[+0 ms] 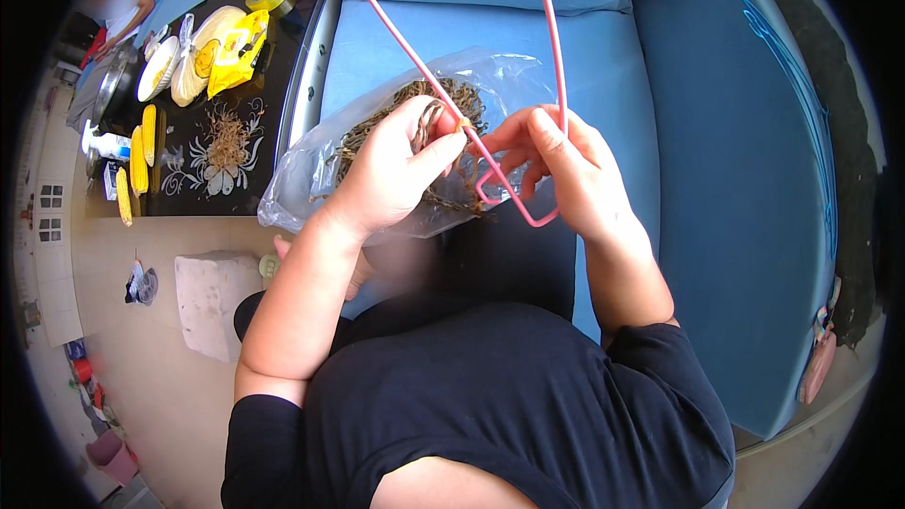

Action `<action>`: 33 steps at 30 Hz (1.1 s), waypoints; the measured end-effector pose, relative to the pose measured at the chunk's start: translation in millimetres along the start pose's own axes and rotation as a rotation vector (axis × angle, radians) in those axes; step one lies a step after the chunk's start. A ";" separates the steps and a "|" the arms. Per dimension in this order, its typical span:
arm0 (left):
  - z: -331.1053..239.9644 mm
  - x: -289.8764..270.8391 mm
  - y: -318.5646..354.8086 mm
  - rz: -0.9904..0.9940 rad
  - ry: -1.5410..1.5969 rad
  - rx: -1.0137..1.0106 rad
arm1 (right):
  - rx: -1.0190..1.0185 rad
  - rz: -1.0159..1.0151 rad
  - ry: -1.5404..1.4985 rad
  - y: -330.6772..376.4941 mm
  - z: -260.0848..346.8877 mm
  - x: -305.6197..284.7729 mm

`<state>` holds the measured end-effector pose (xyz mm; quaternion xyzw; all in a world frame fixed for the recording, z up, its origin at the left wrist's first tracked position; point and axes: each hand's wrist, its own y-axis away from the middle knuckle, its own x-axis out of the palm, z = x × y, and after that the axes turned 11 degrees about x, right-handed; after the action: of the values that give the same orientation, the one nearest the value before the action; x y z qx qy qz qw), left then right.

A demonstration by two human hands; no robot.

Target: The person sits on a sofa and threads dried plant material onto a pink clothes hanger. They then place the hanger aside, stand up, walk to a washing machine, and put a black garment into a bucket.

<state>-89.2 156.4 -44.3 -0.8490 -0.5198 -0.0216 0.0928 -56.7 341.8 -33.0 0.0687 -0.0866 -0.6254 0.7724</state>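
Main risk as I see it: the pink wire hanger [528, 94] is long and only held near its hook end, so any twist from the right hand [566, 170] could swing the far end off w/ little control, or the hook could snag the clear plastic bag [311, 179] and tear it, spilling the dried brown stems [377, 127] onto the blue sofa [679, 132]. The stem bit pinched in the left hand [391, 174] looks brittle, could snap if pushed hard against the wire. Pose: both forearms come up from the lower edge, elbows bent, hands meeting over the bag on the lap. Left hand curled, thumb + fingers pinching stems right at the wire. Right hand's fingers closed round the hanger by its bend, thumb side up. Bag sits under both hands, touching the left wrist.
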 end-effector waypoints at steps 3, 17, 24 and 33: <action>10.1 -7.8 -0.2 0.059 0.022 0.017 | -0.065 -0.053 0.028 -3.5 -2.6 2.0; -26.3 -28.5 -1.1 -0.468 0.160 0.649 | 0.168 -0.124 0.085 -4.3 -12.6 -1.2; -37.4 -22.9 2.6 -0.631 0.155 0.650 | 0.161 -0.214 0.114 -1.4 -19.9 -9.5; 2.9 -30.4 -0.6 -0.426 0.424 0.549 | 0.085 0.035 -0.666 14.0 -13.5 -23.2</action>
<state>-103.9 130.5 -51.1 -0.6428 -0.6399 -0.0753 0.4143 -45.1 367.3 -44.2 -0.1087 -0.3615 -0.5959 0.7088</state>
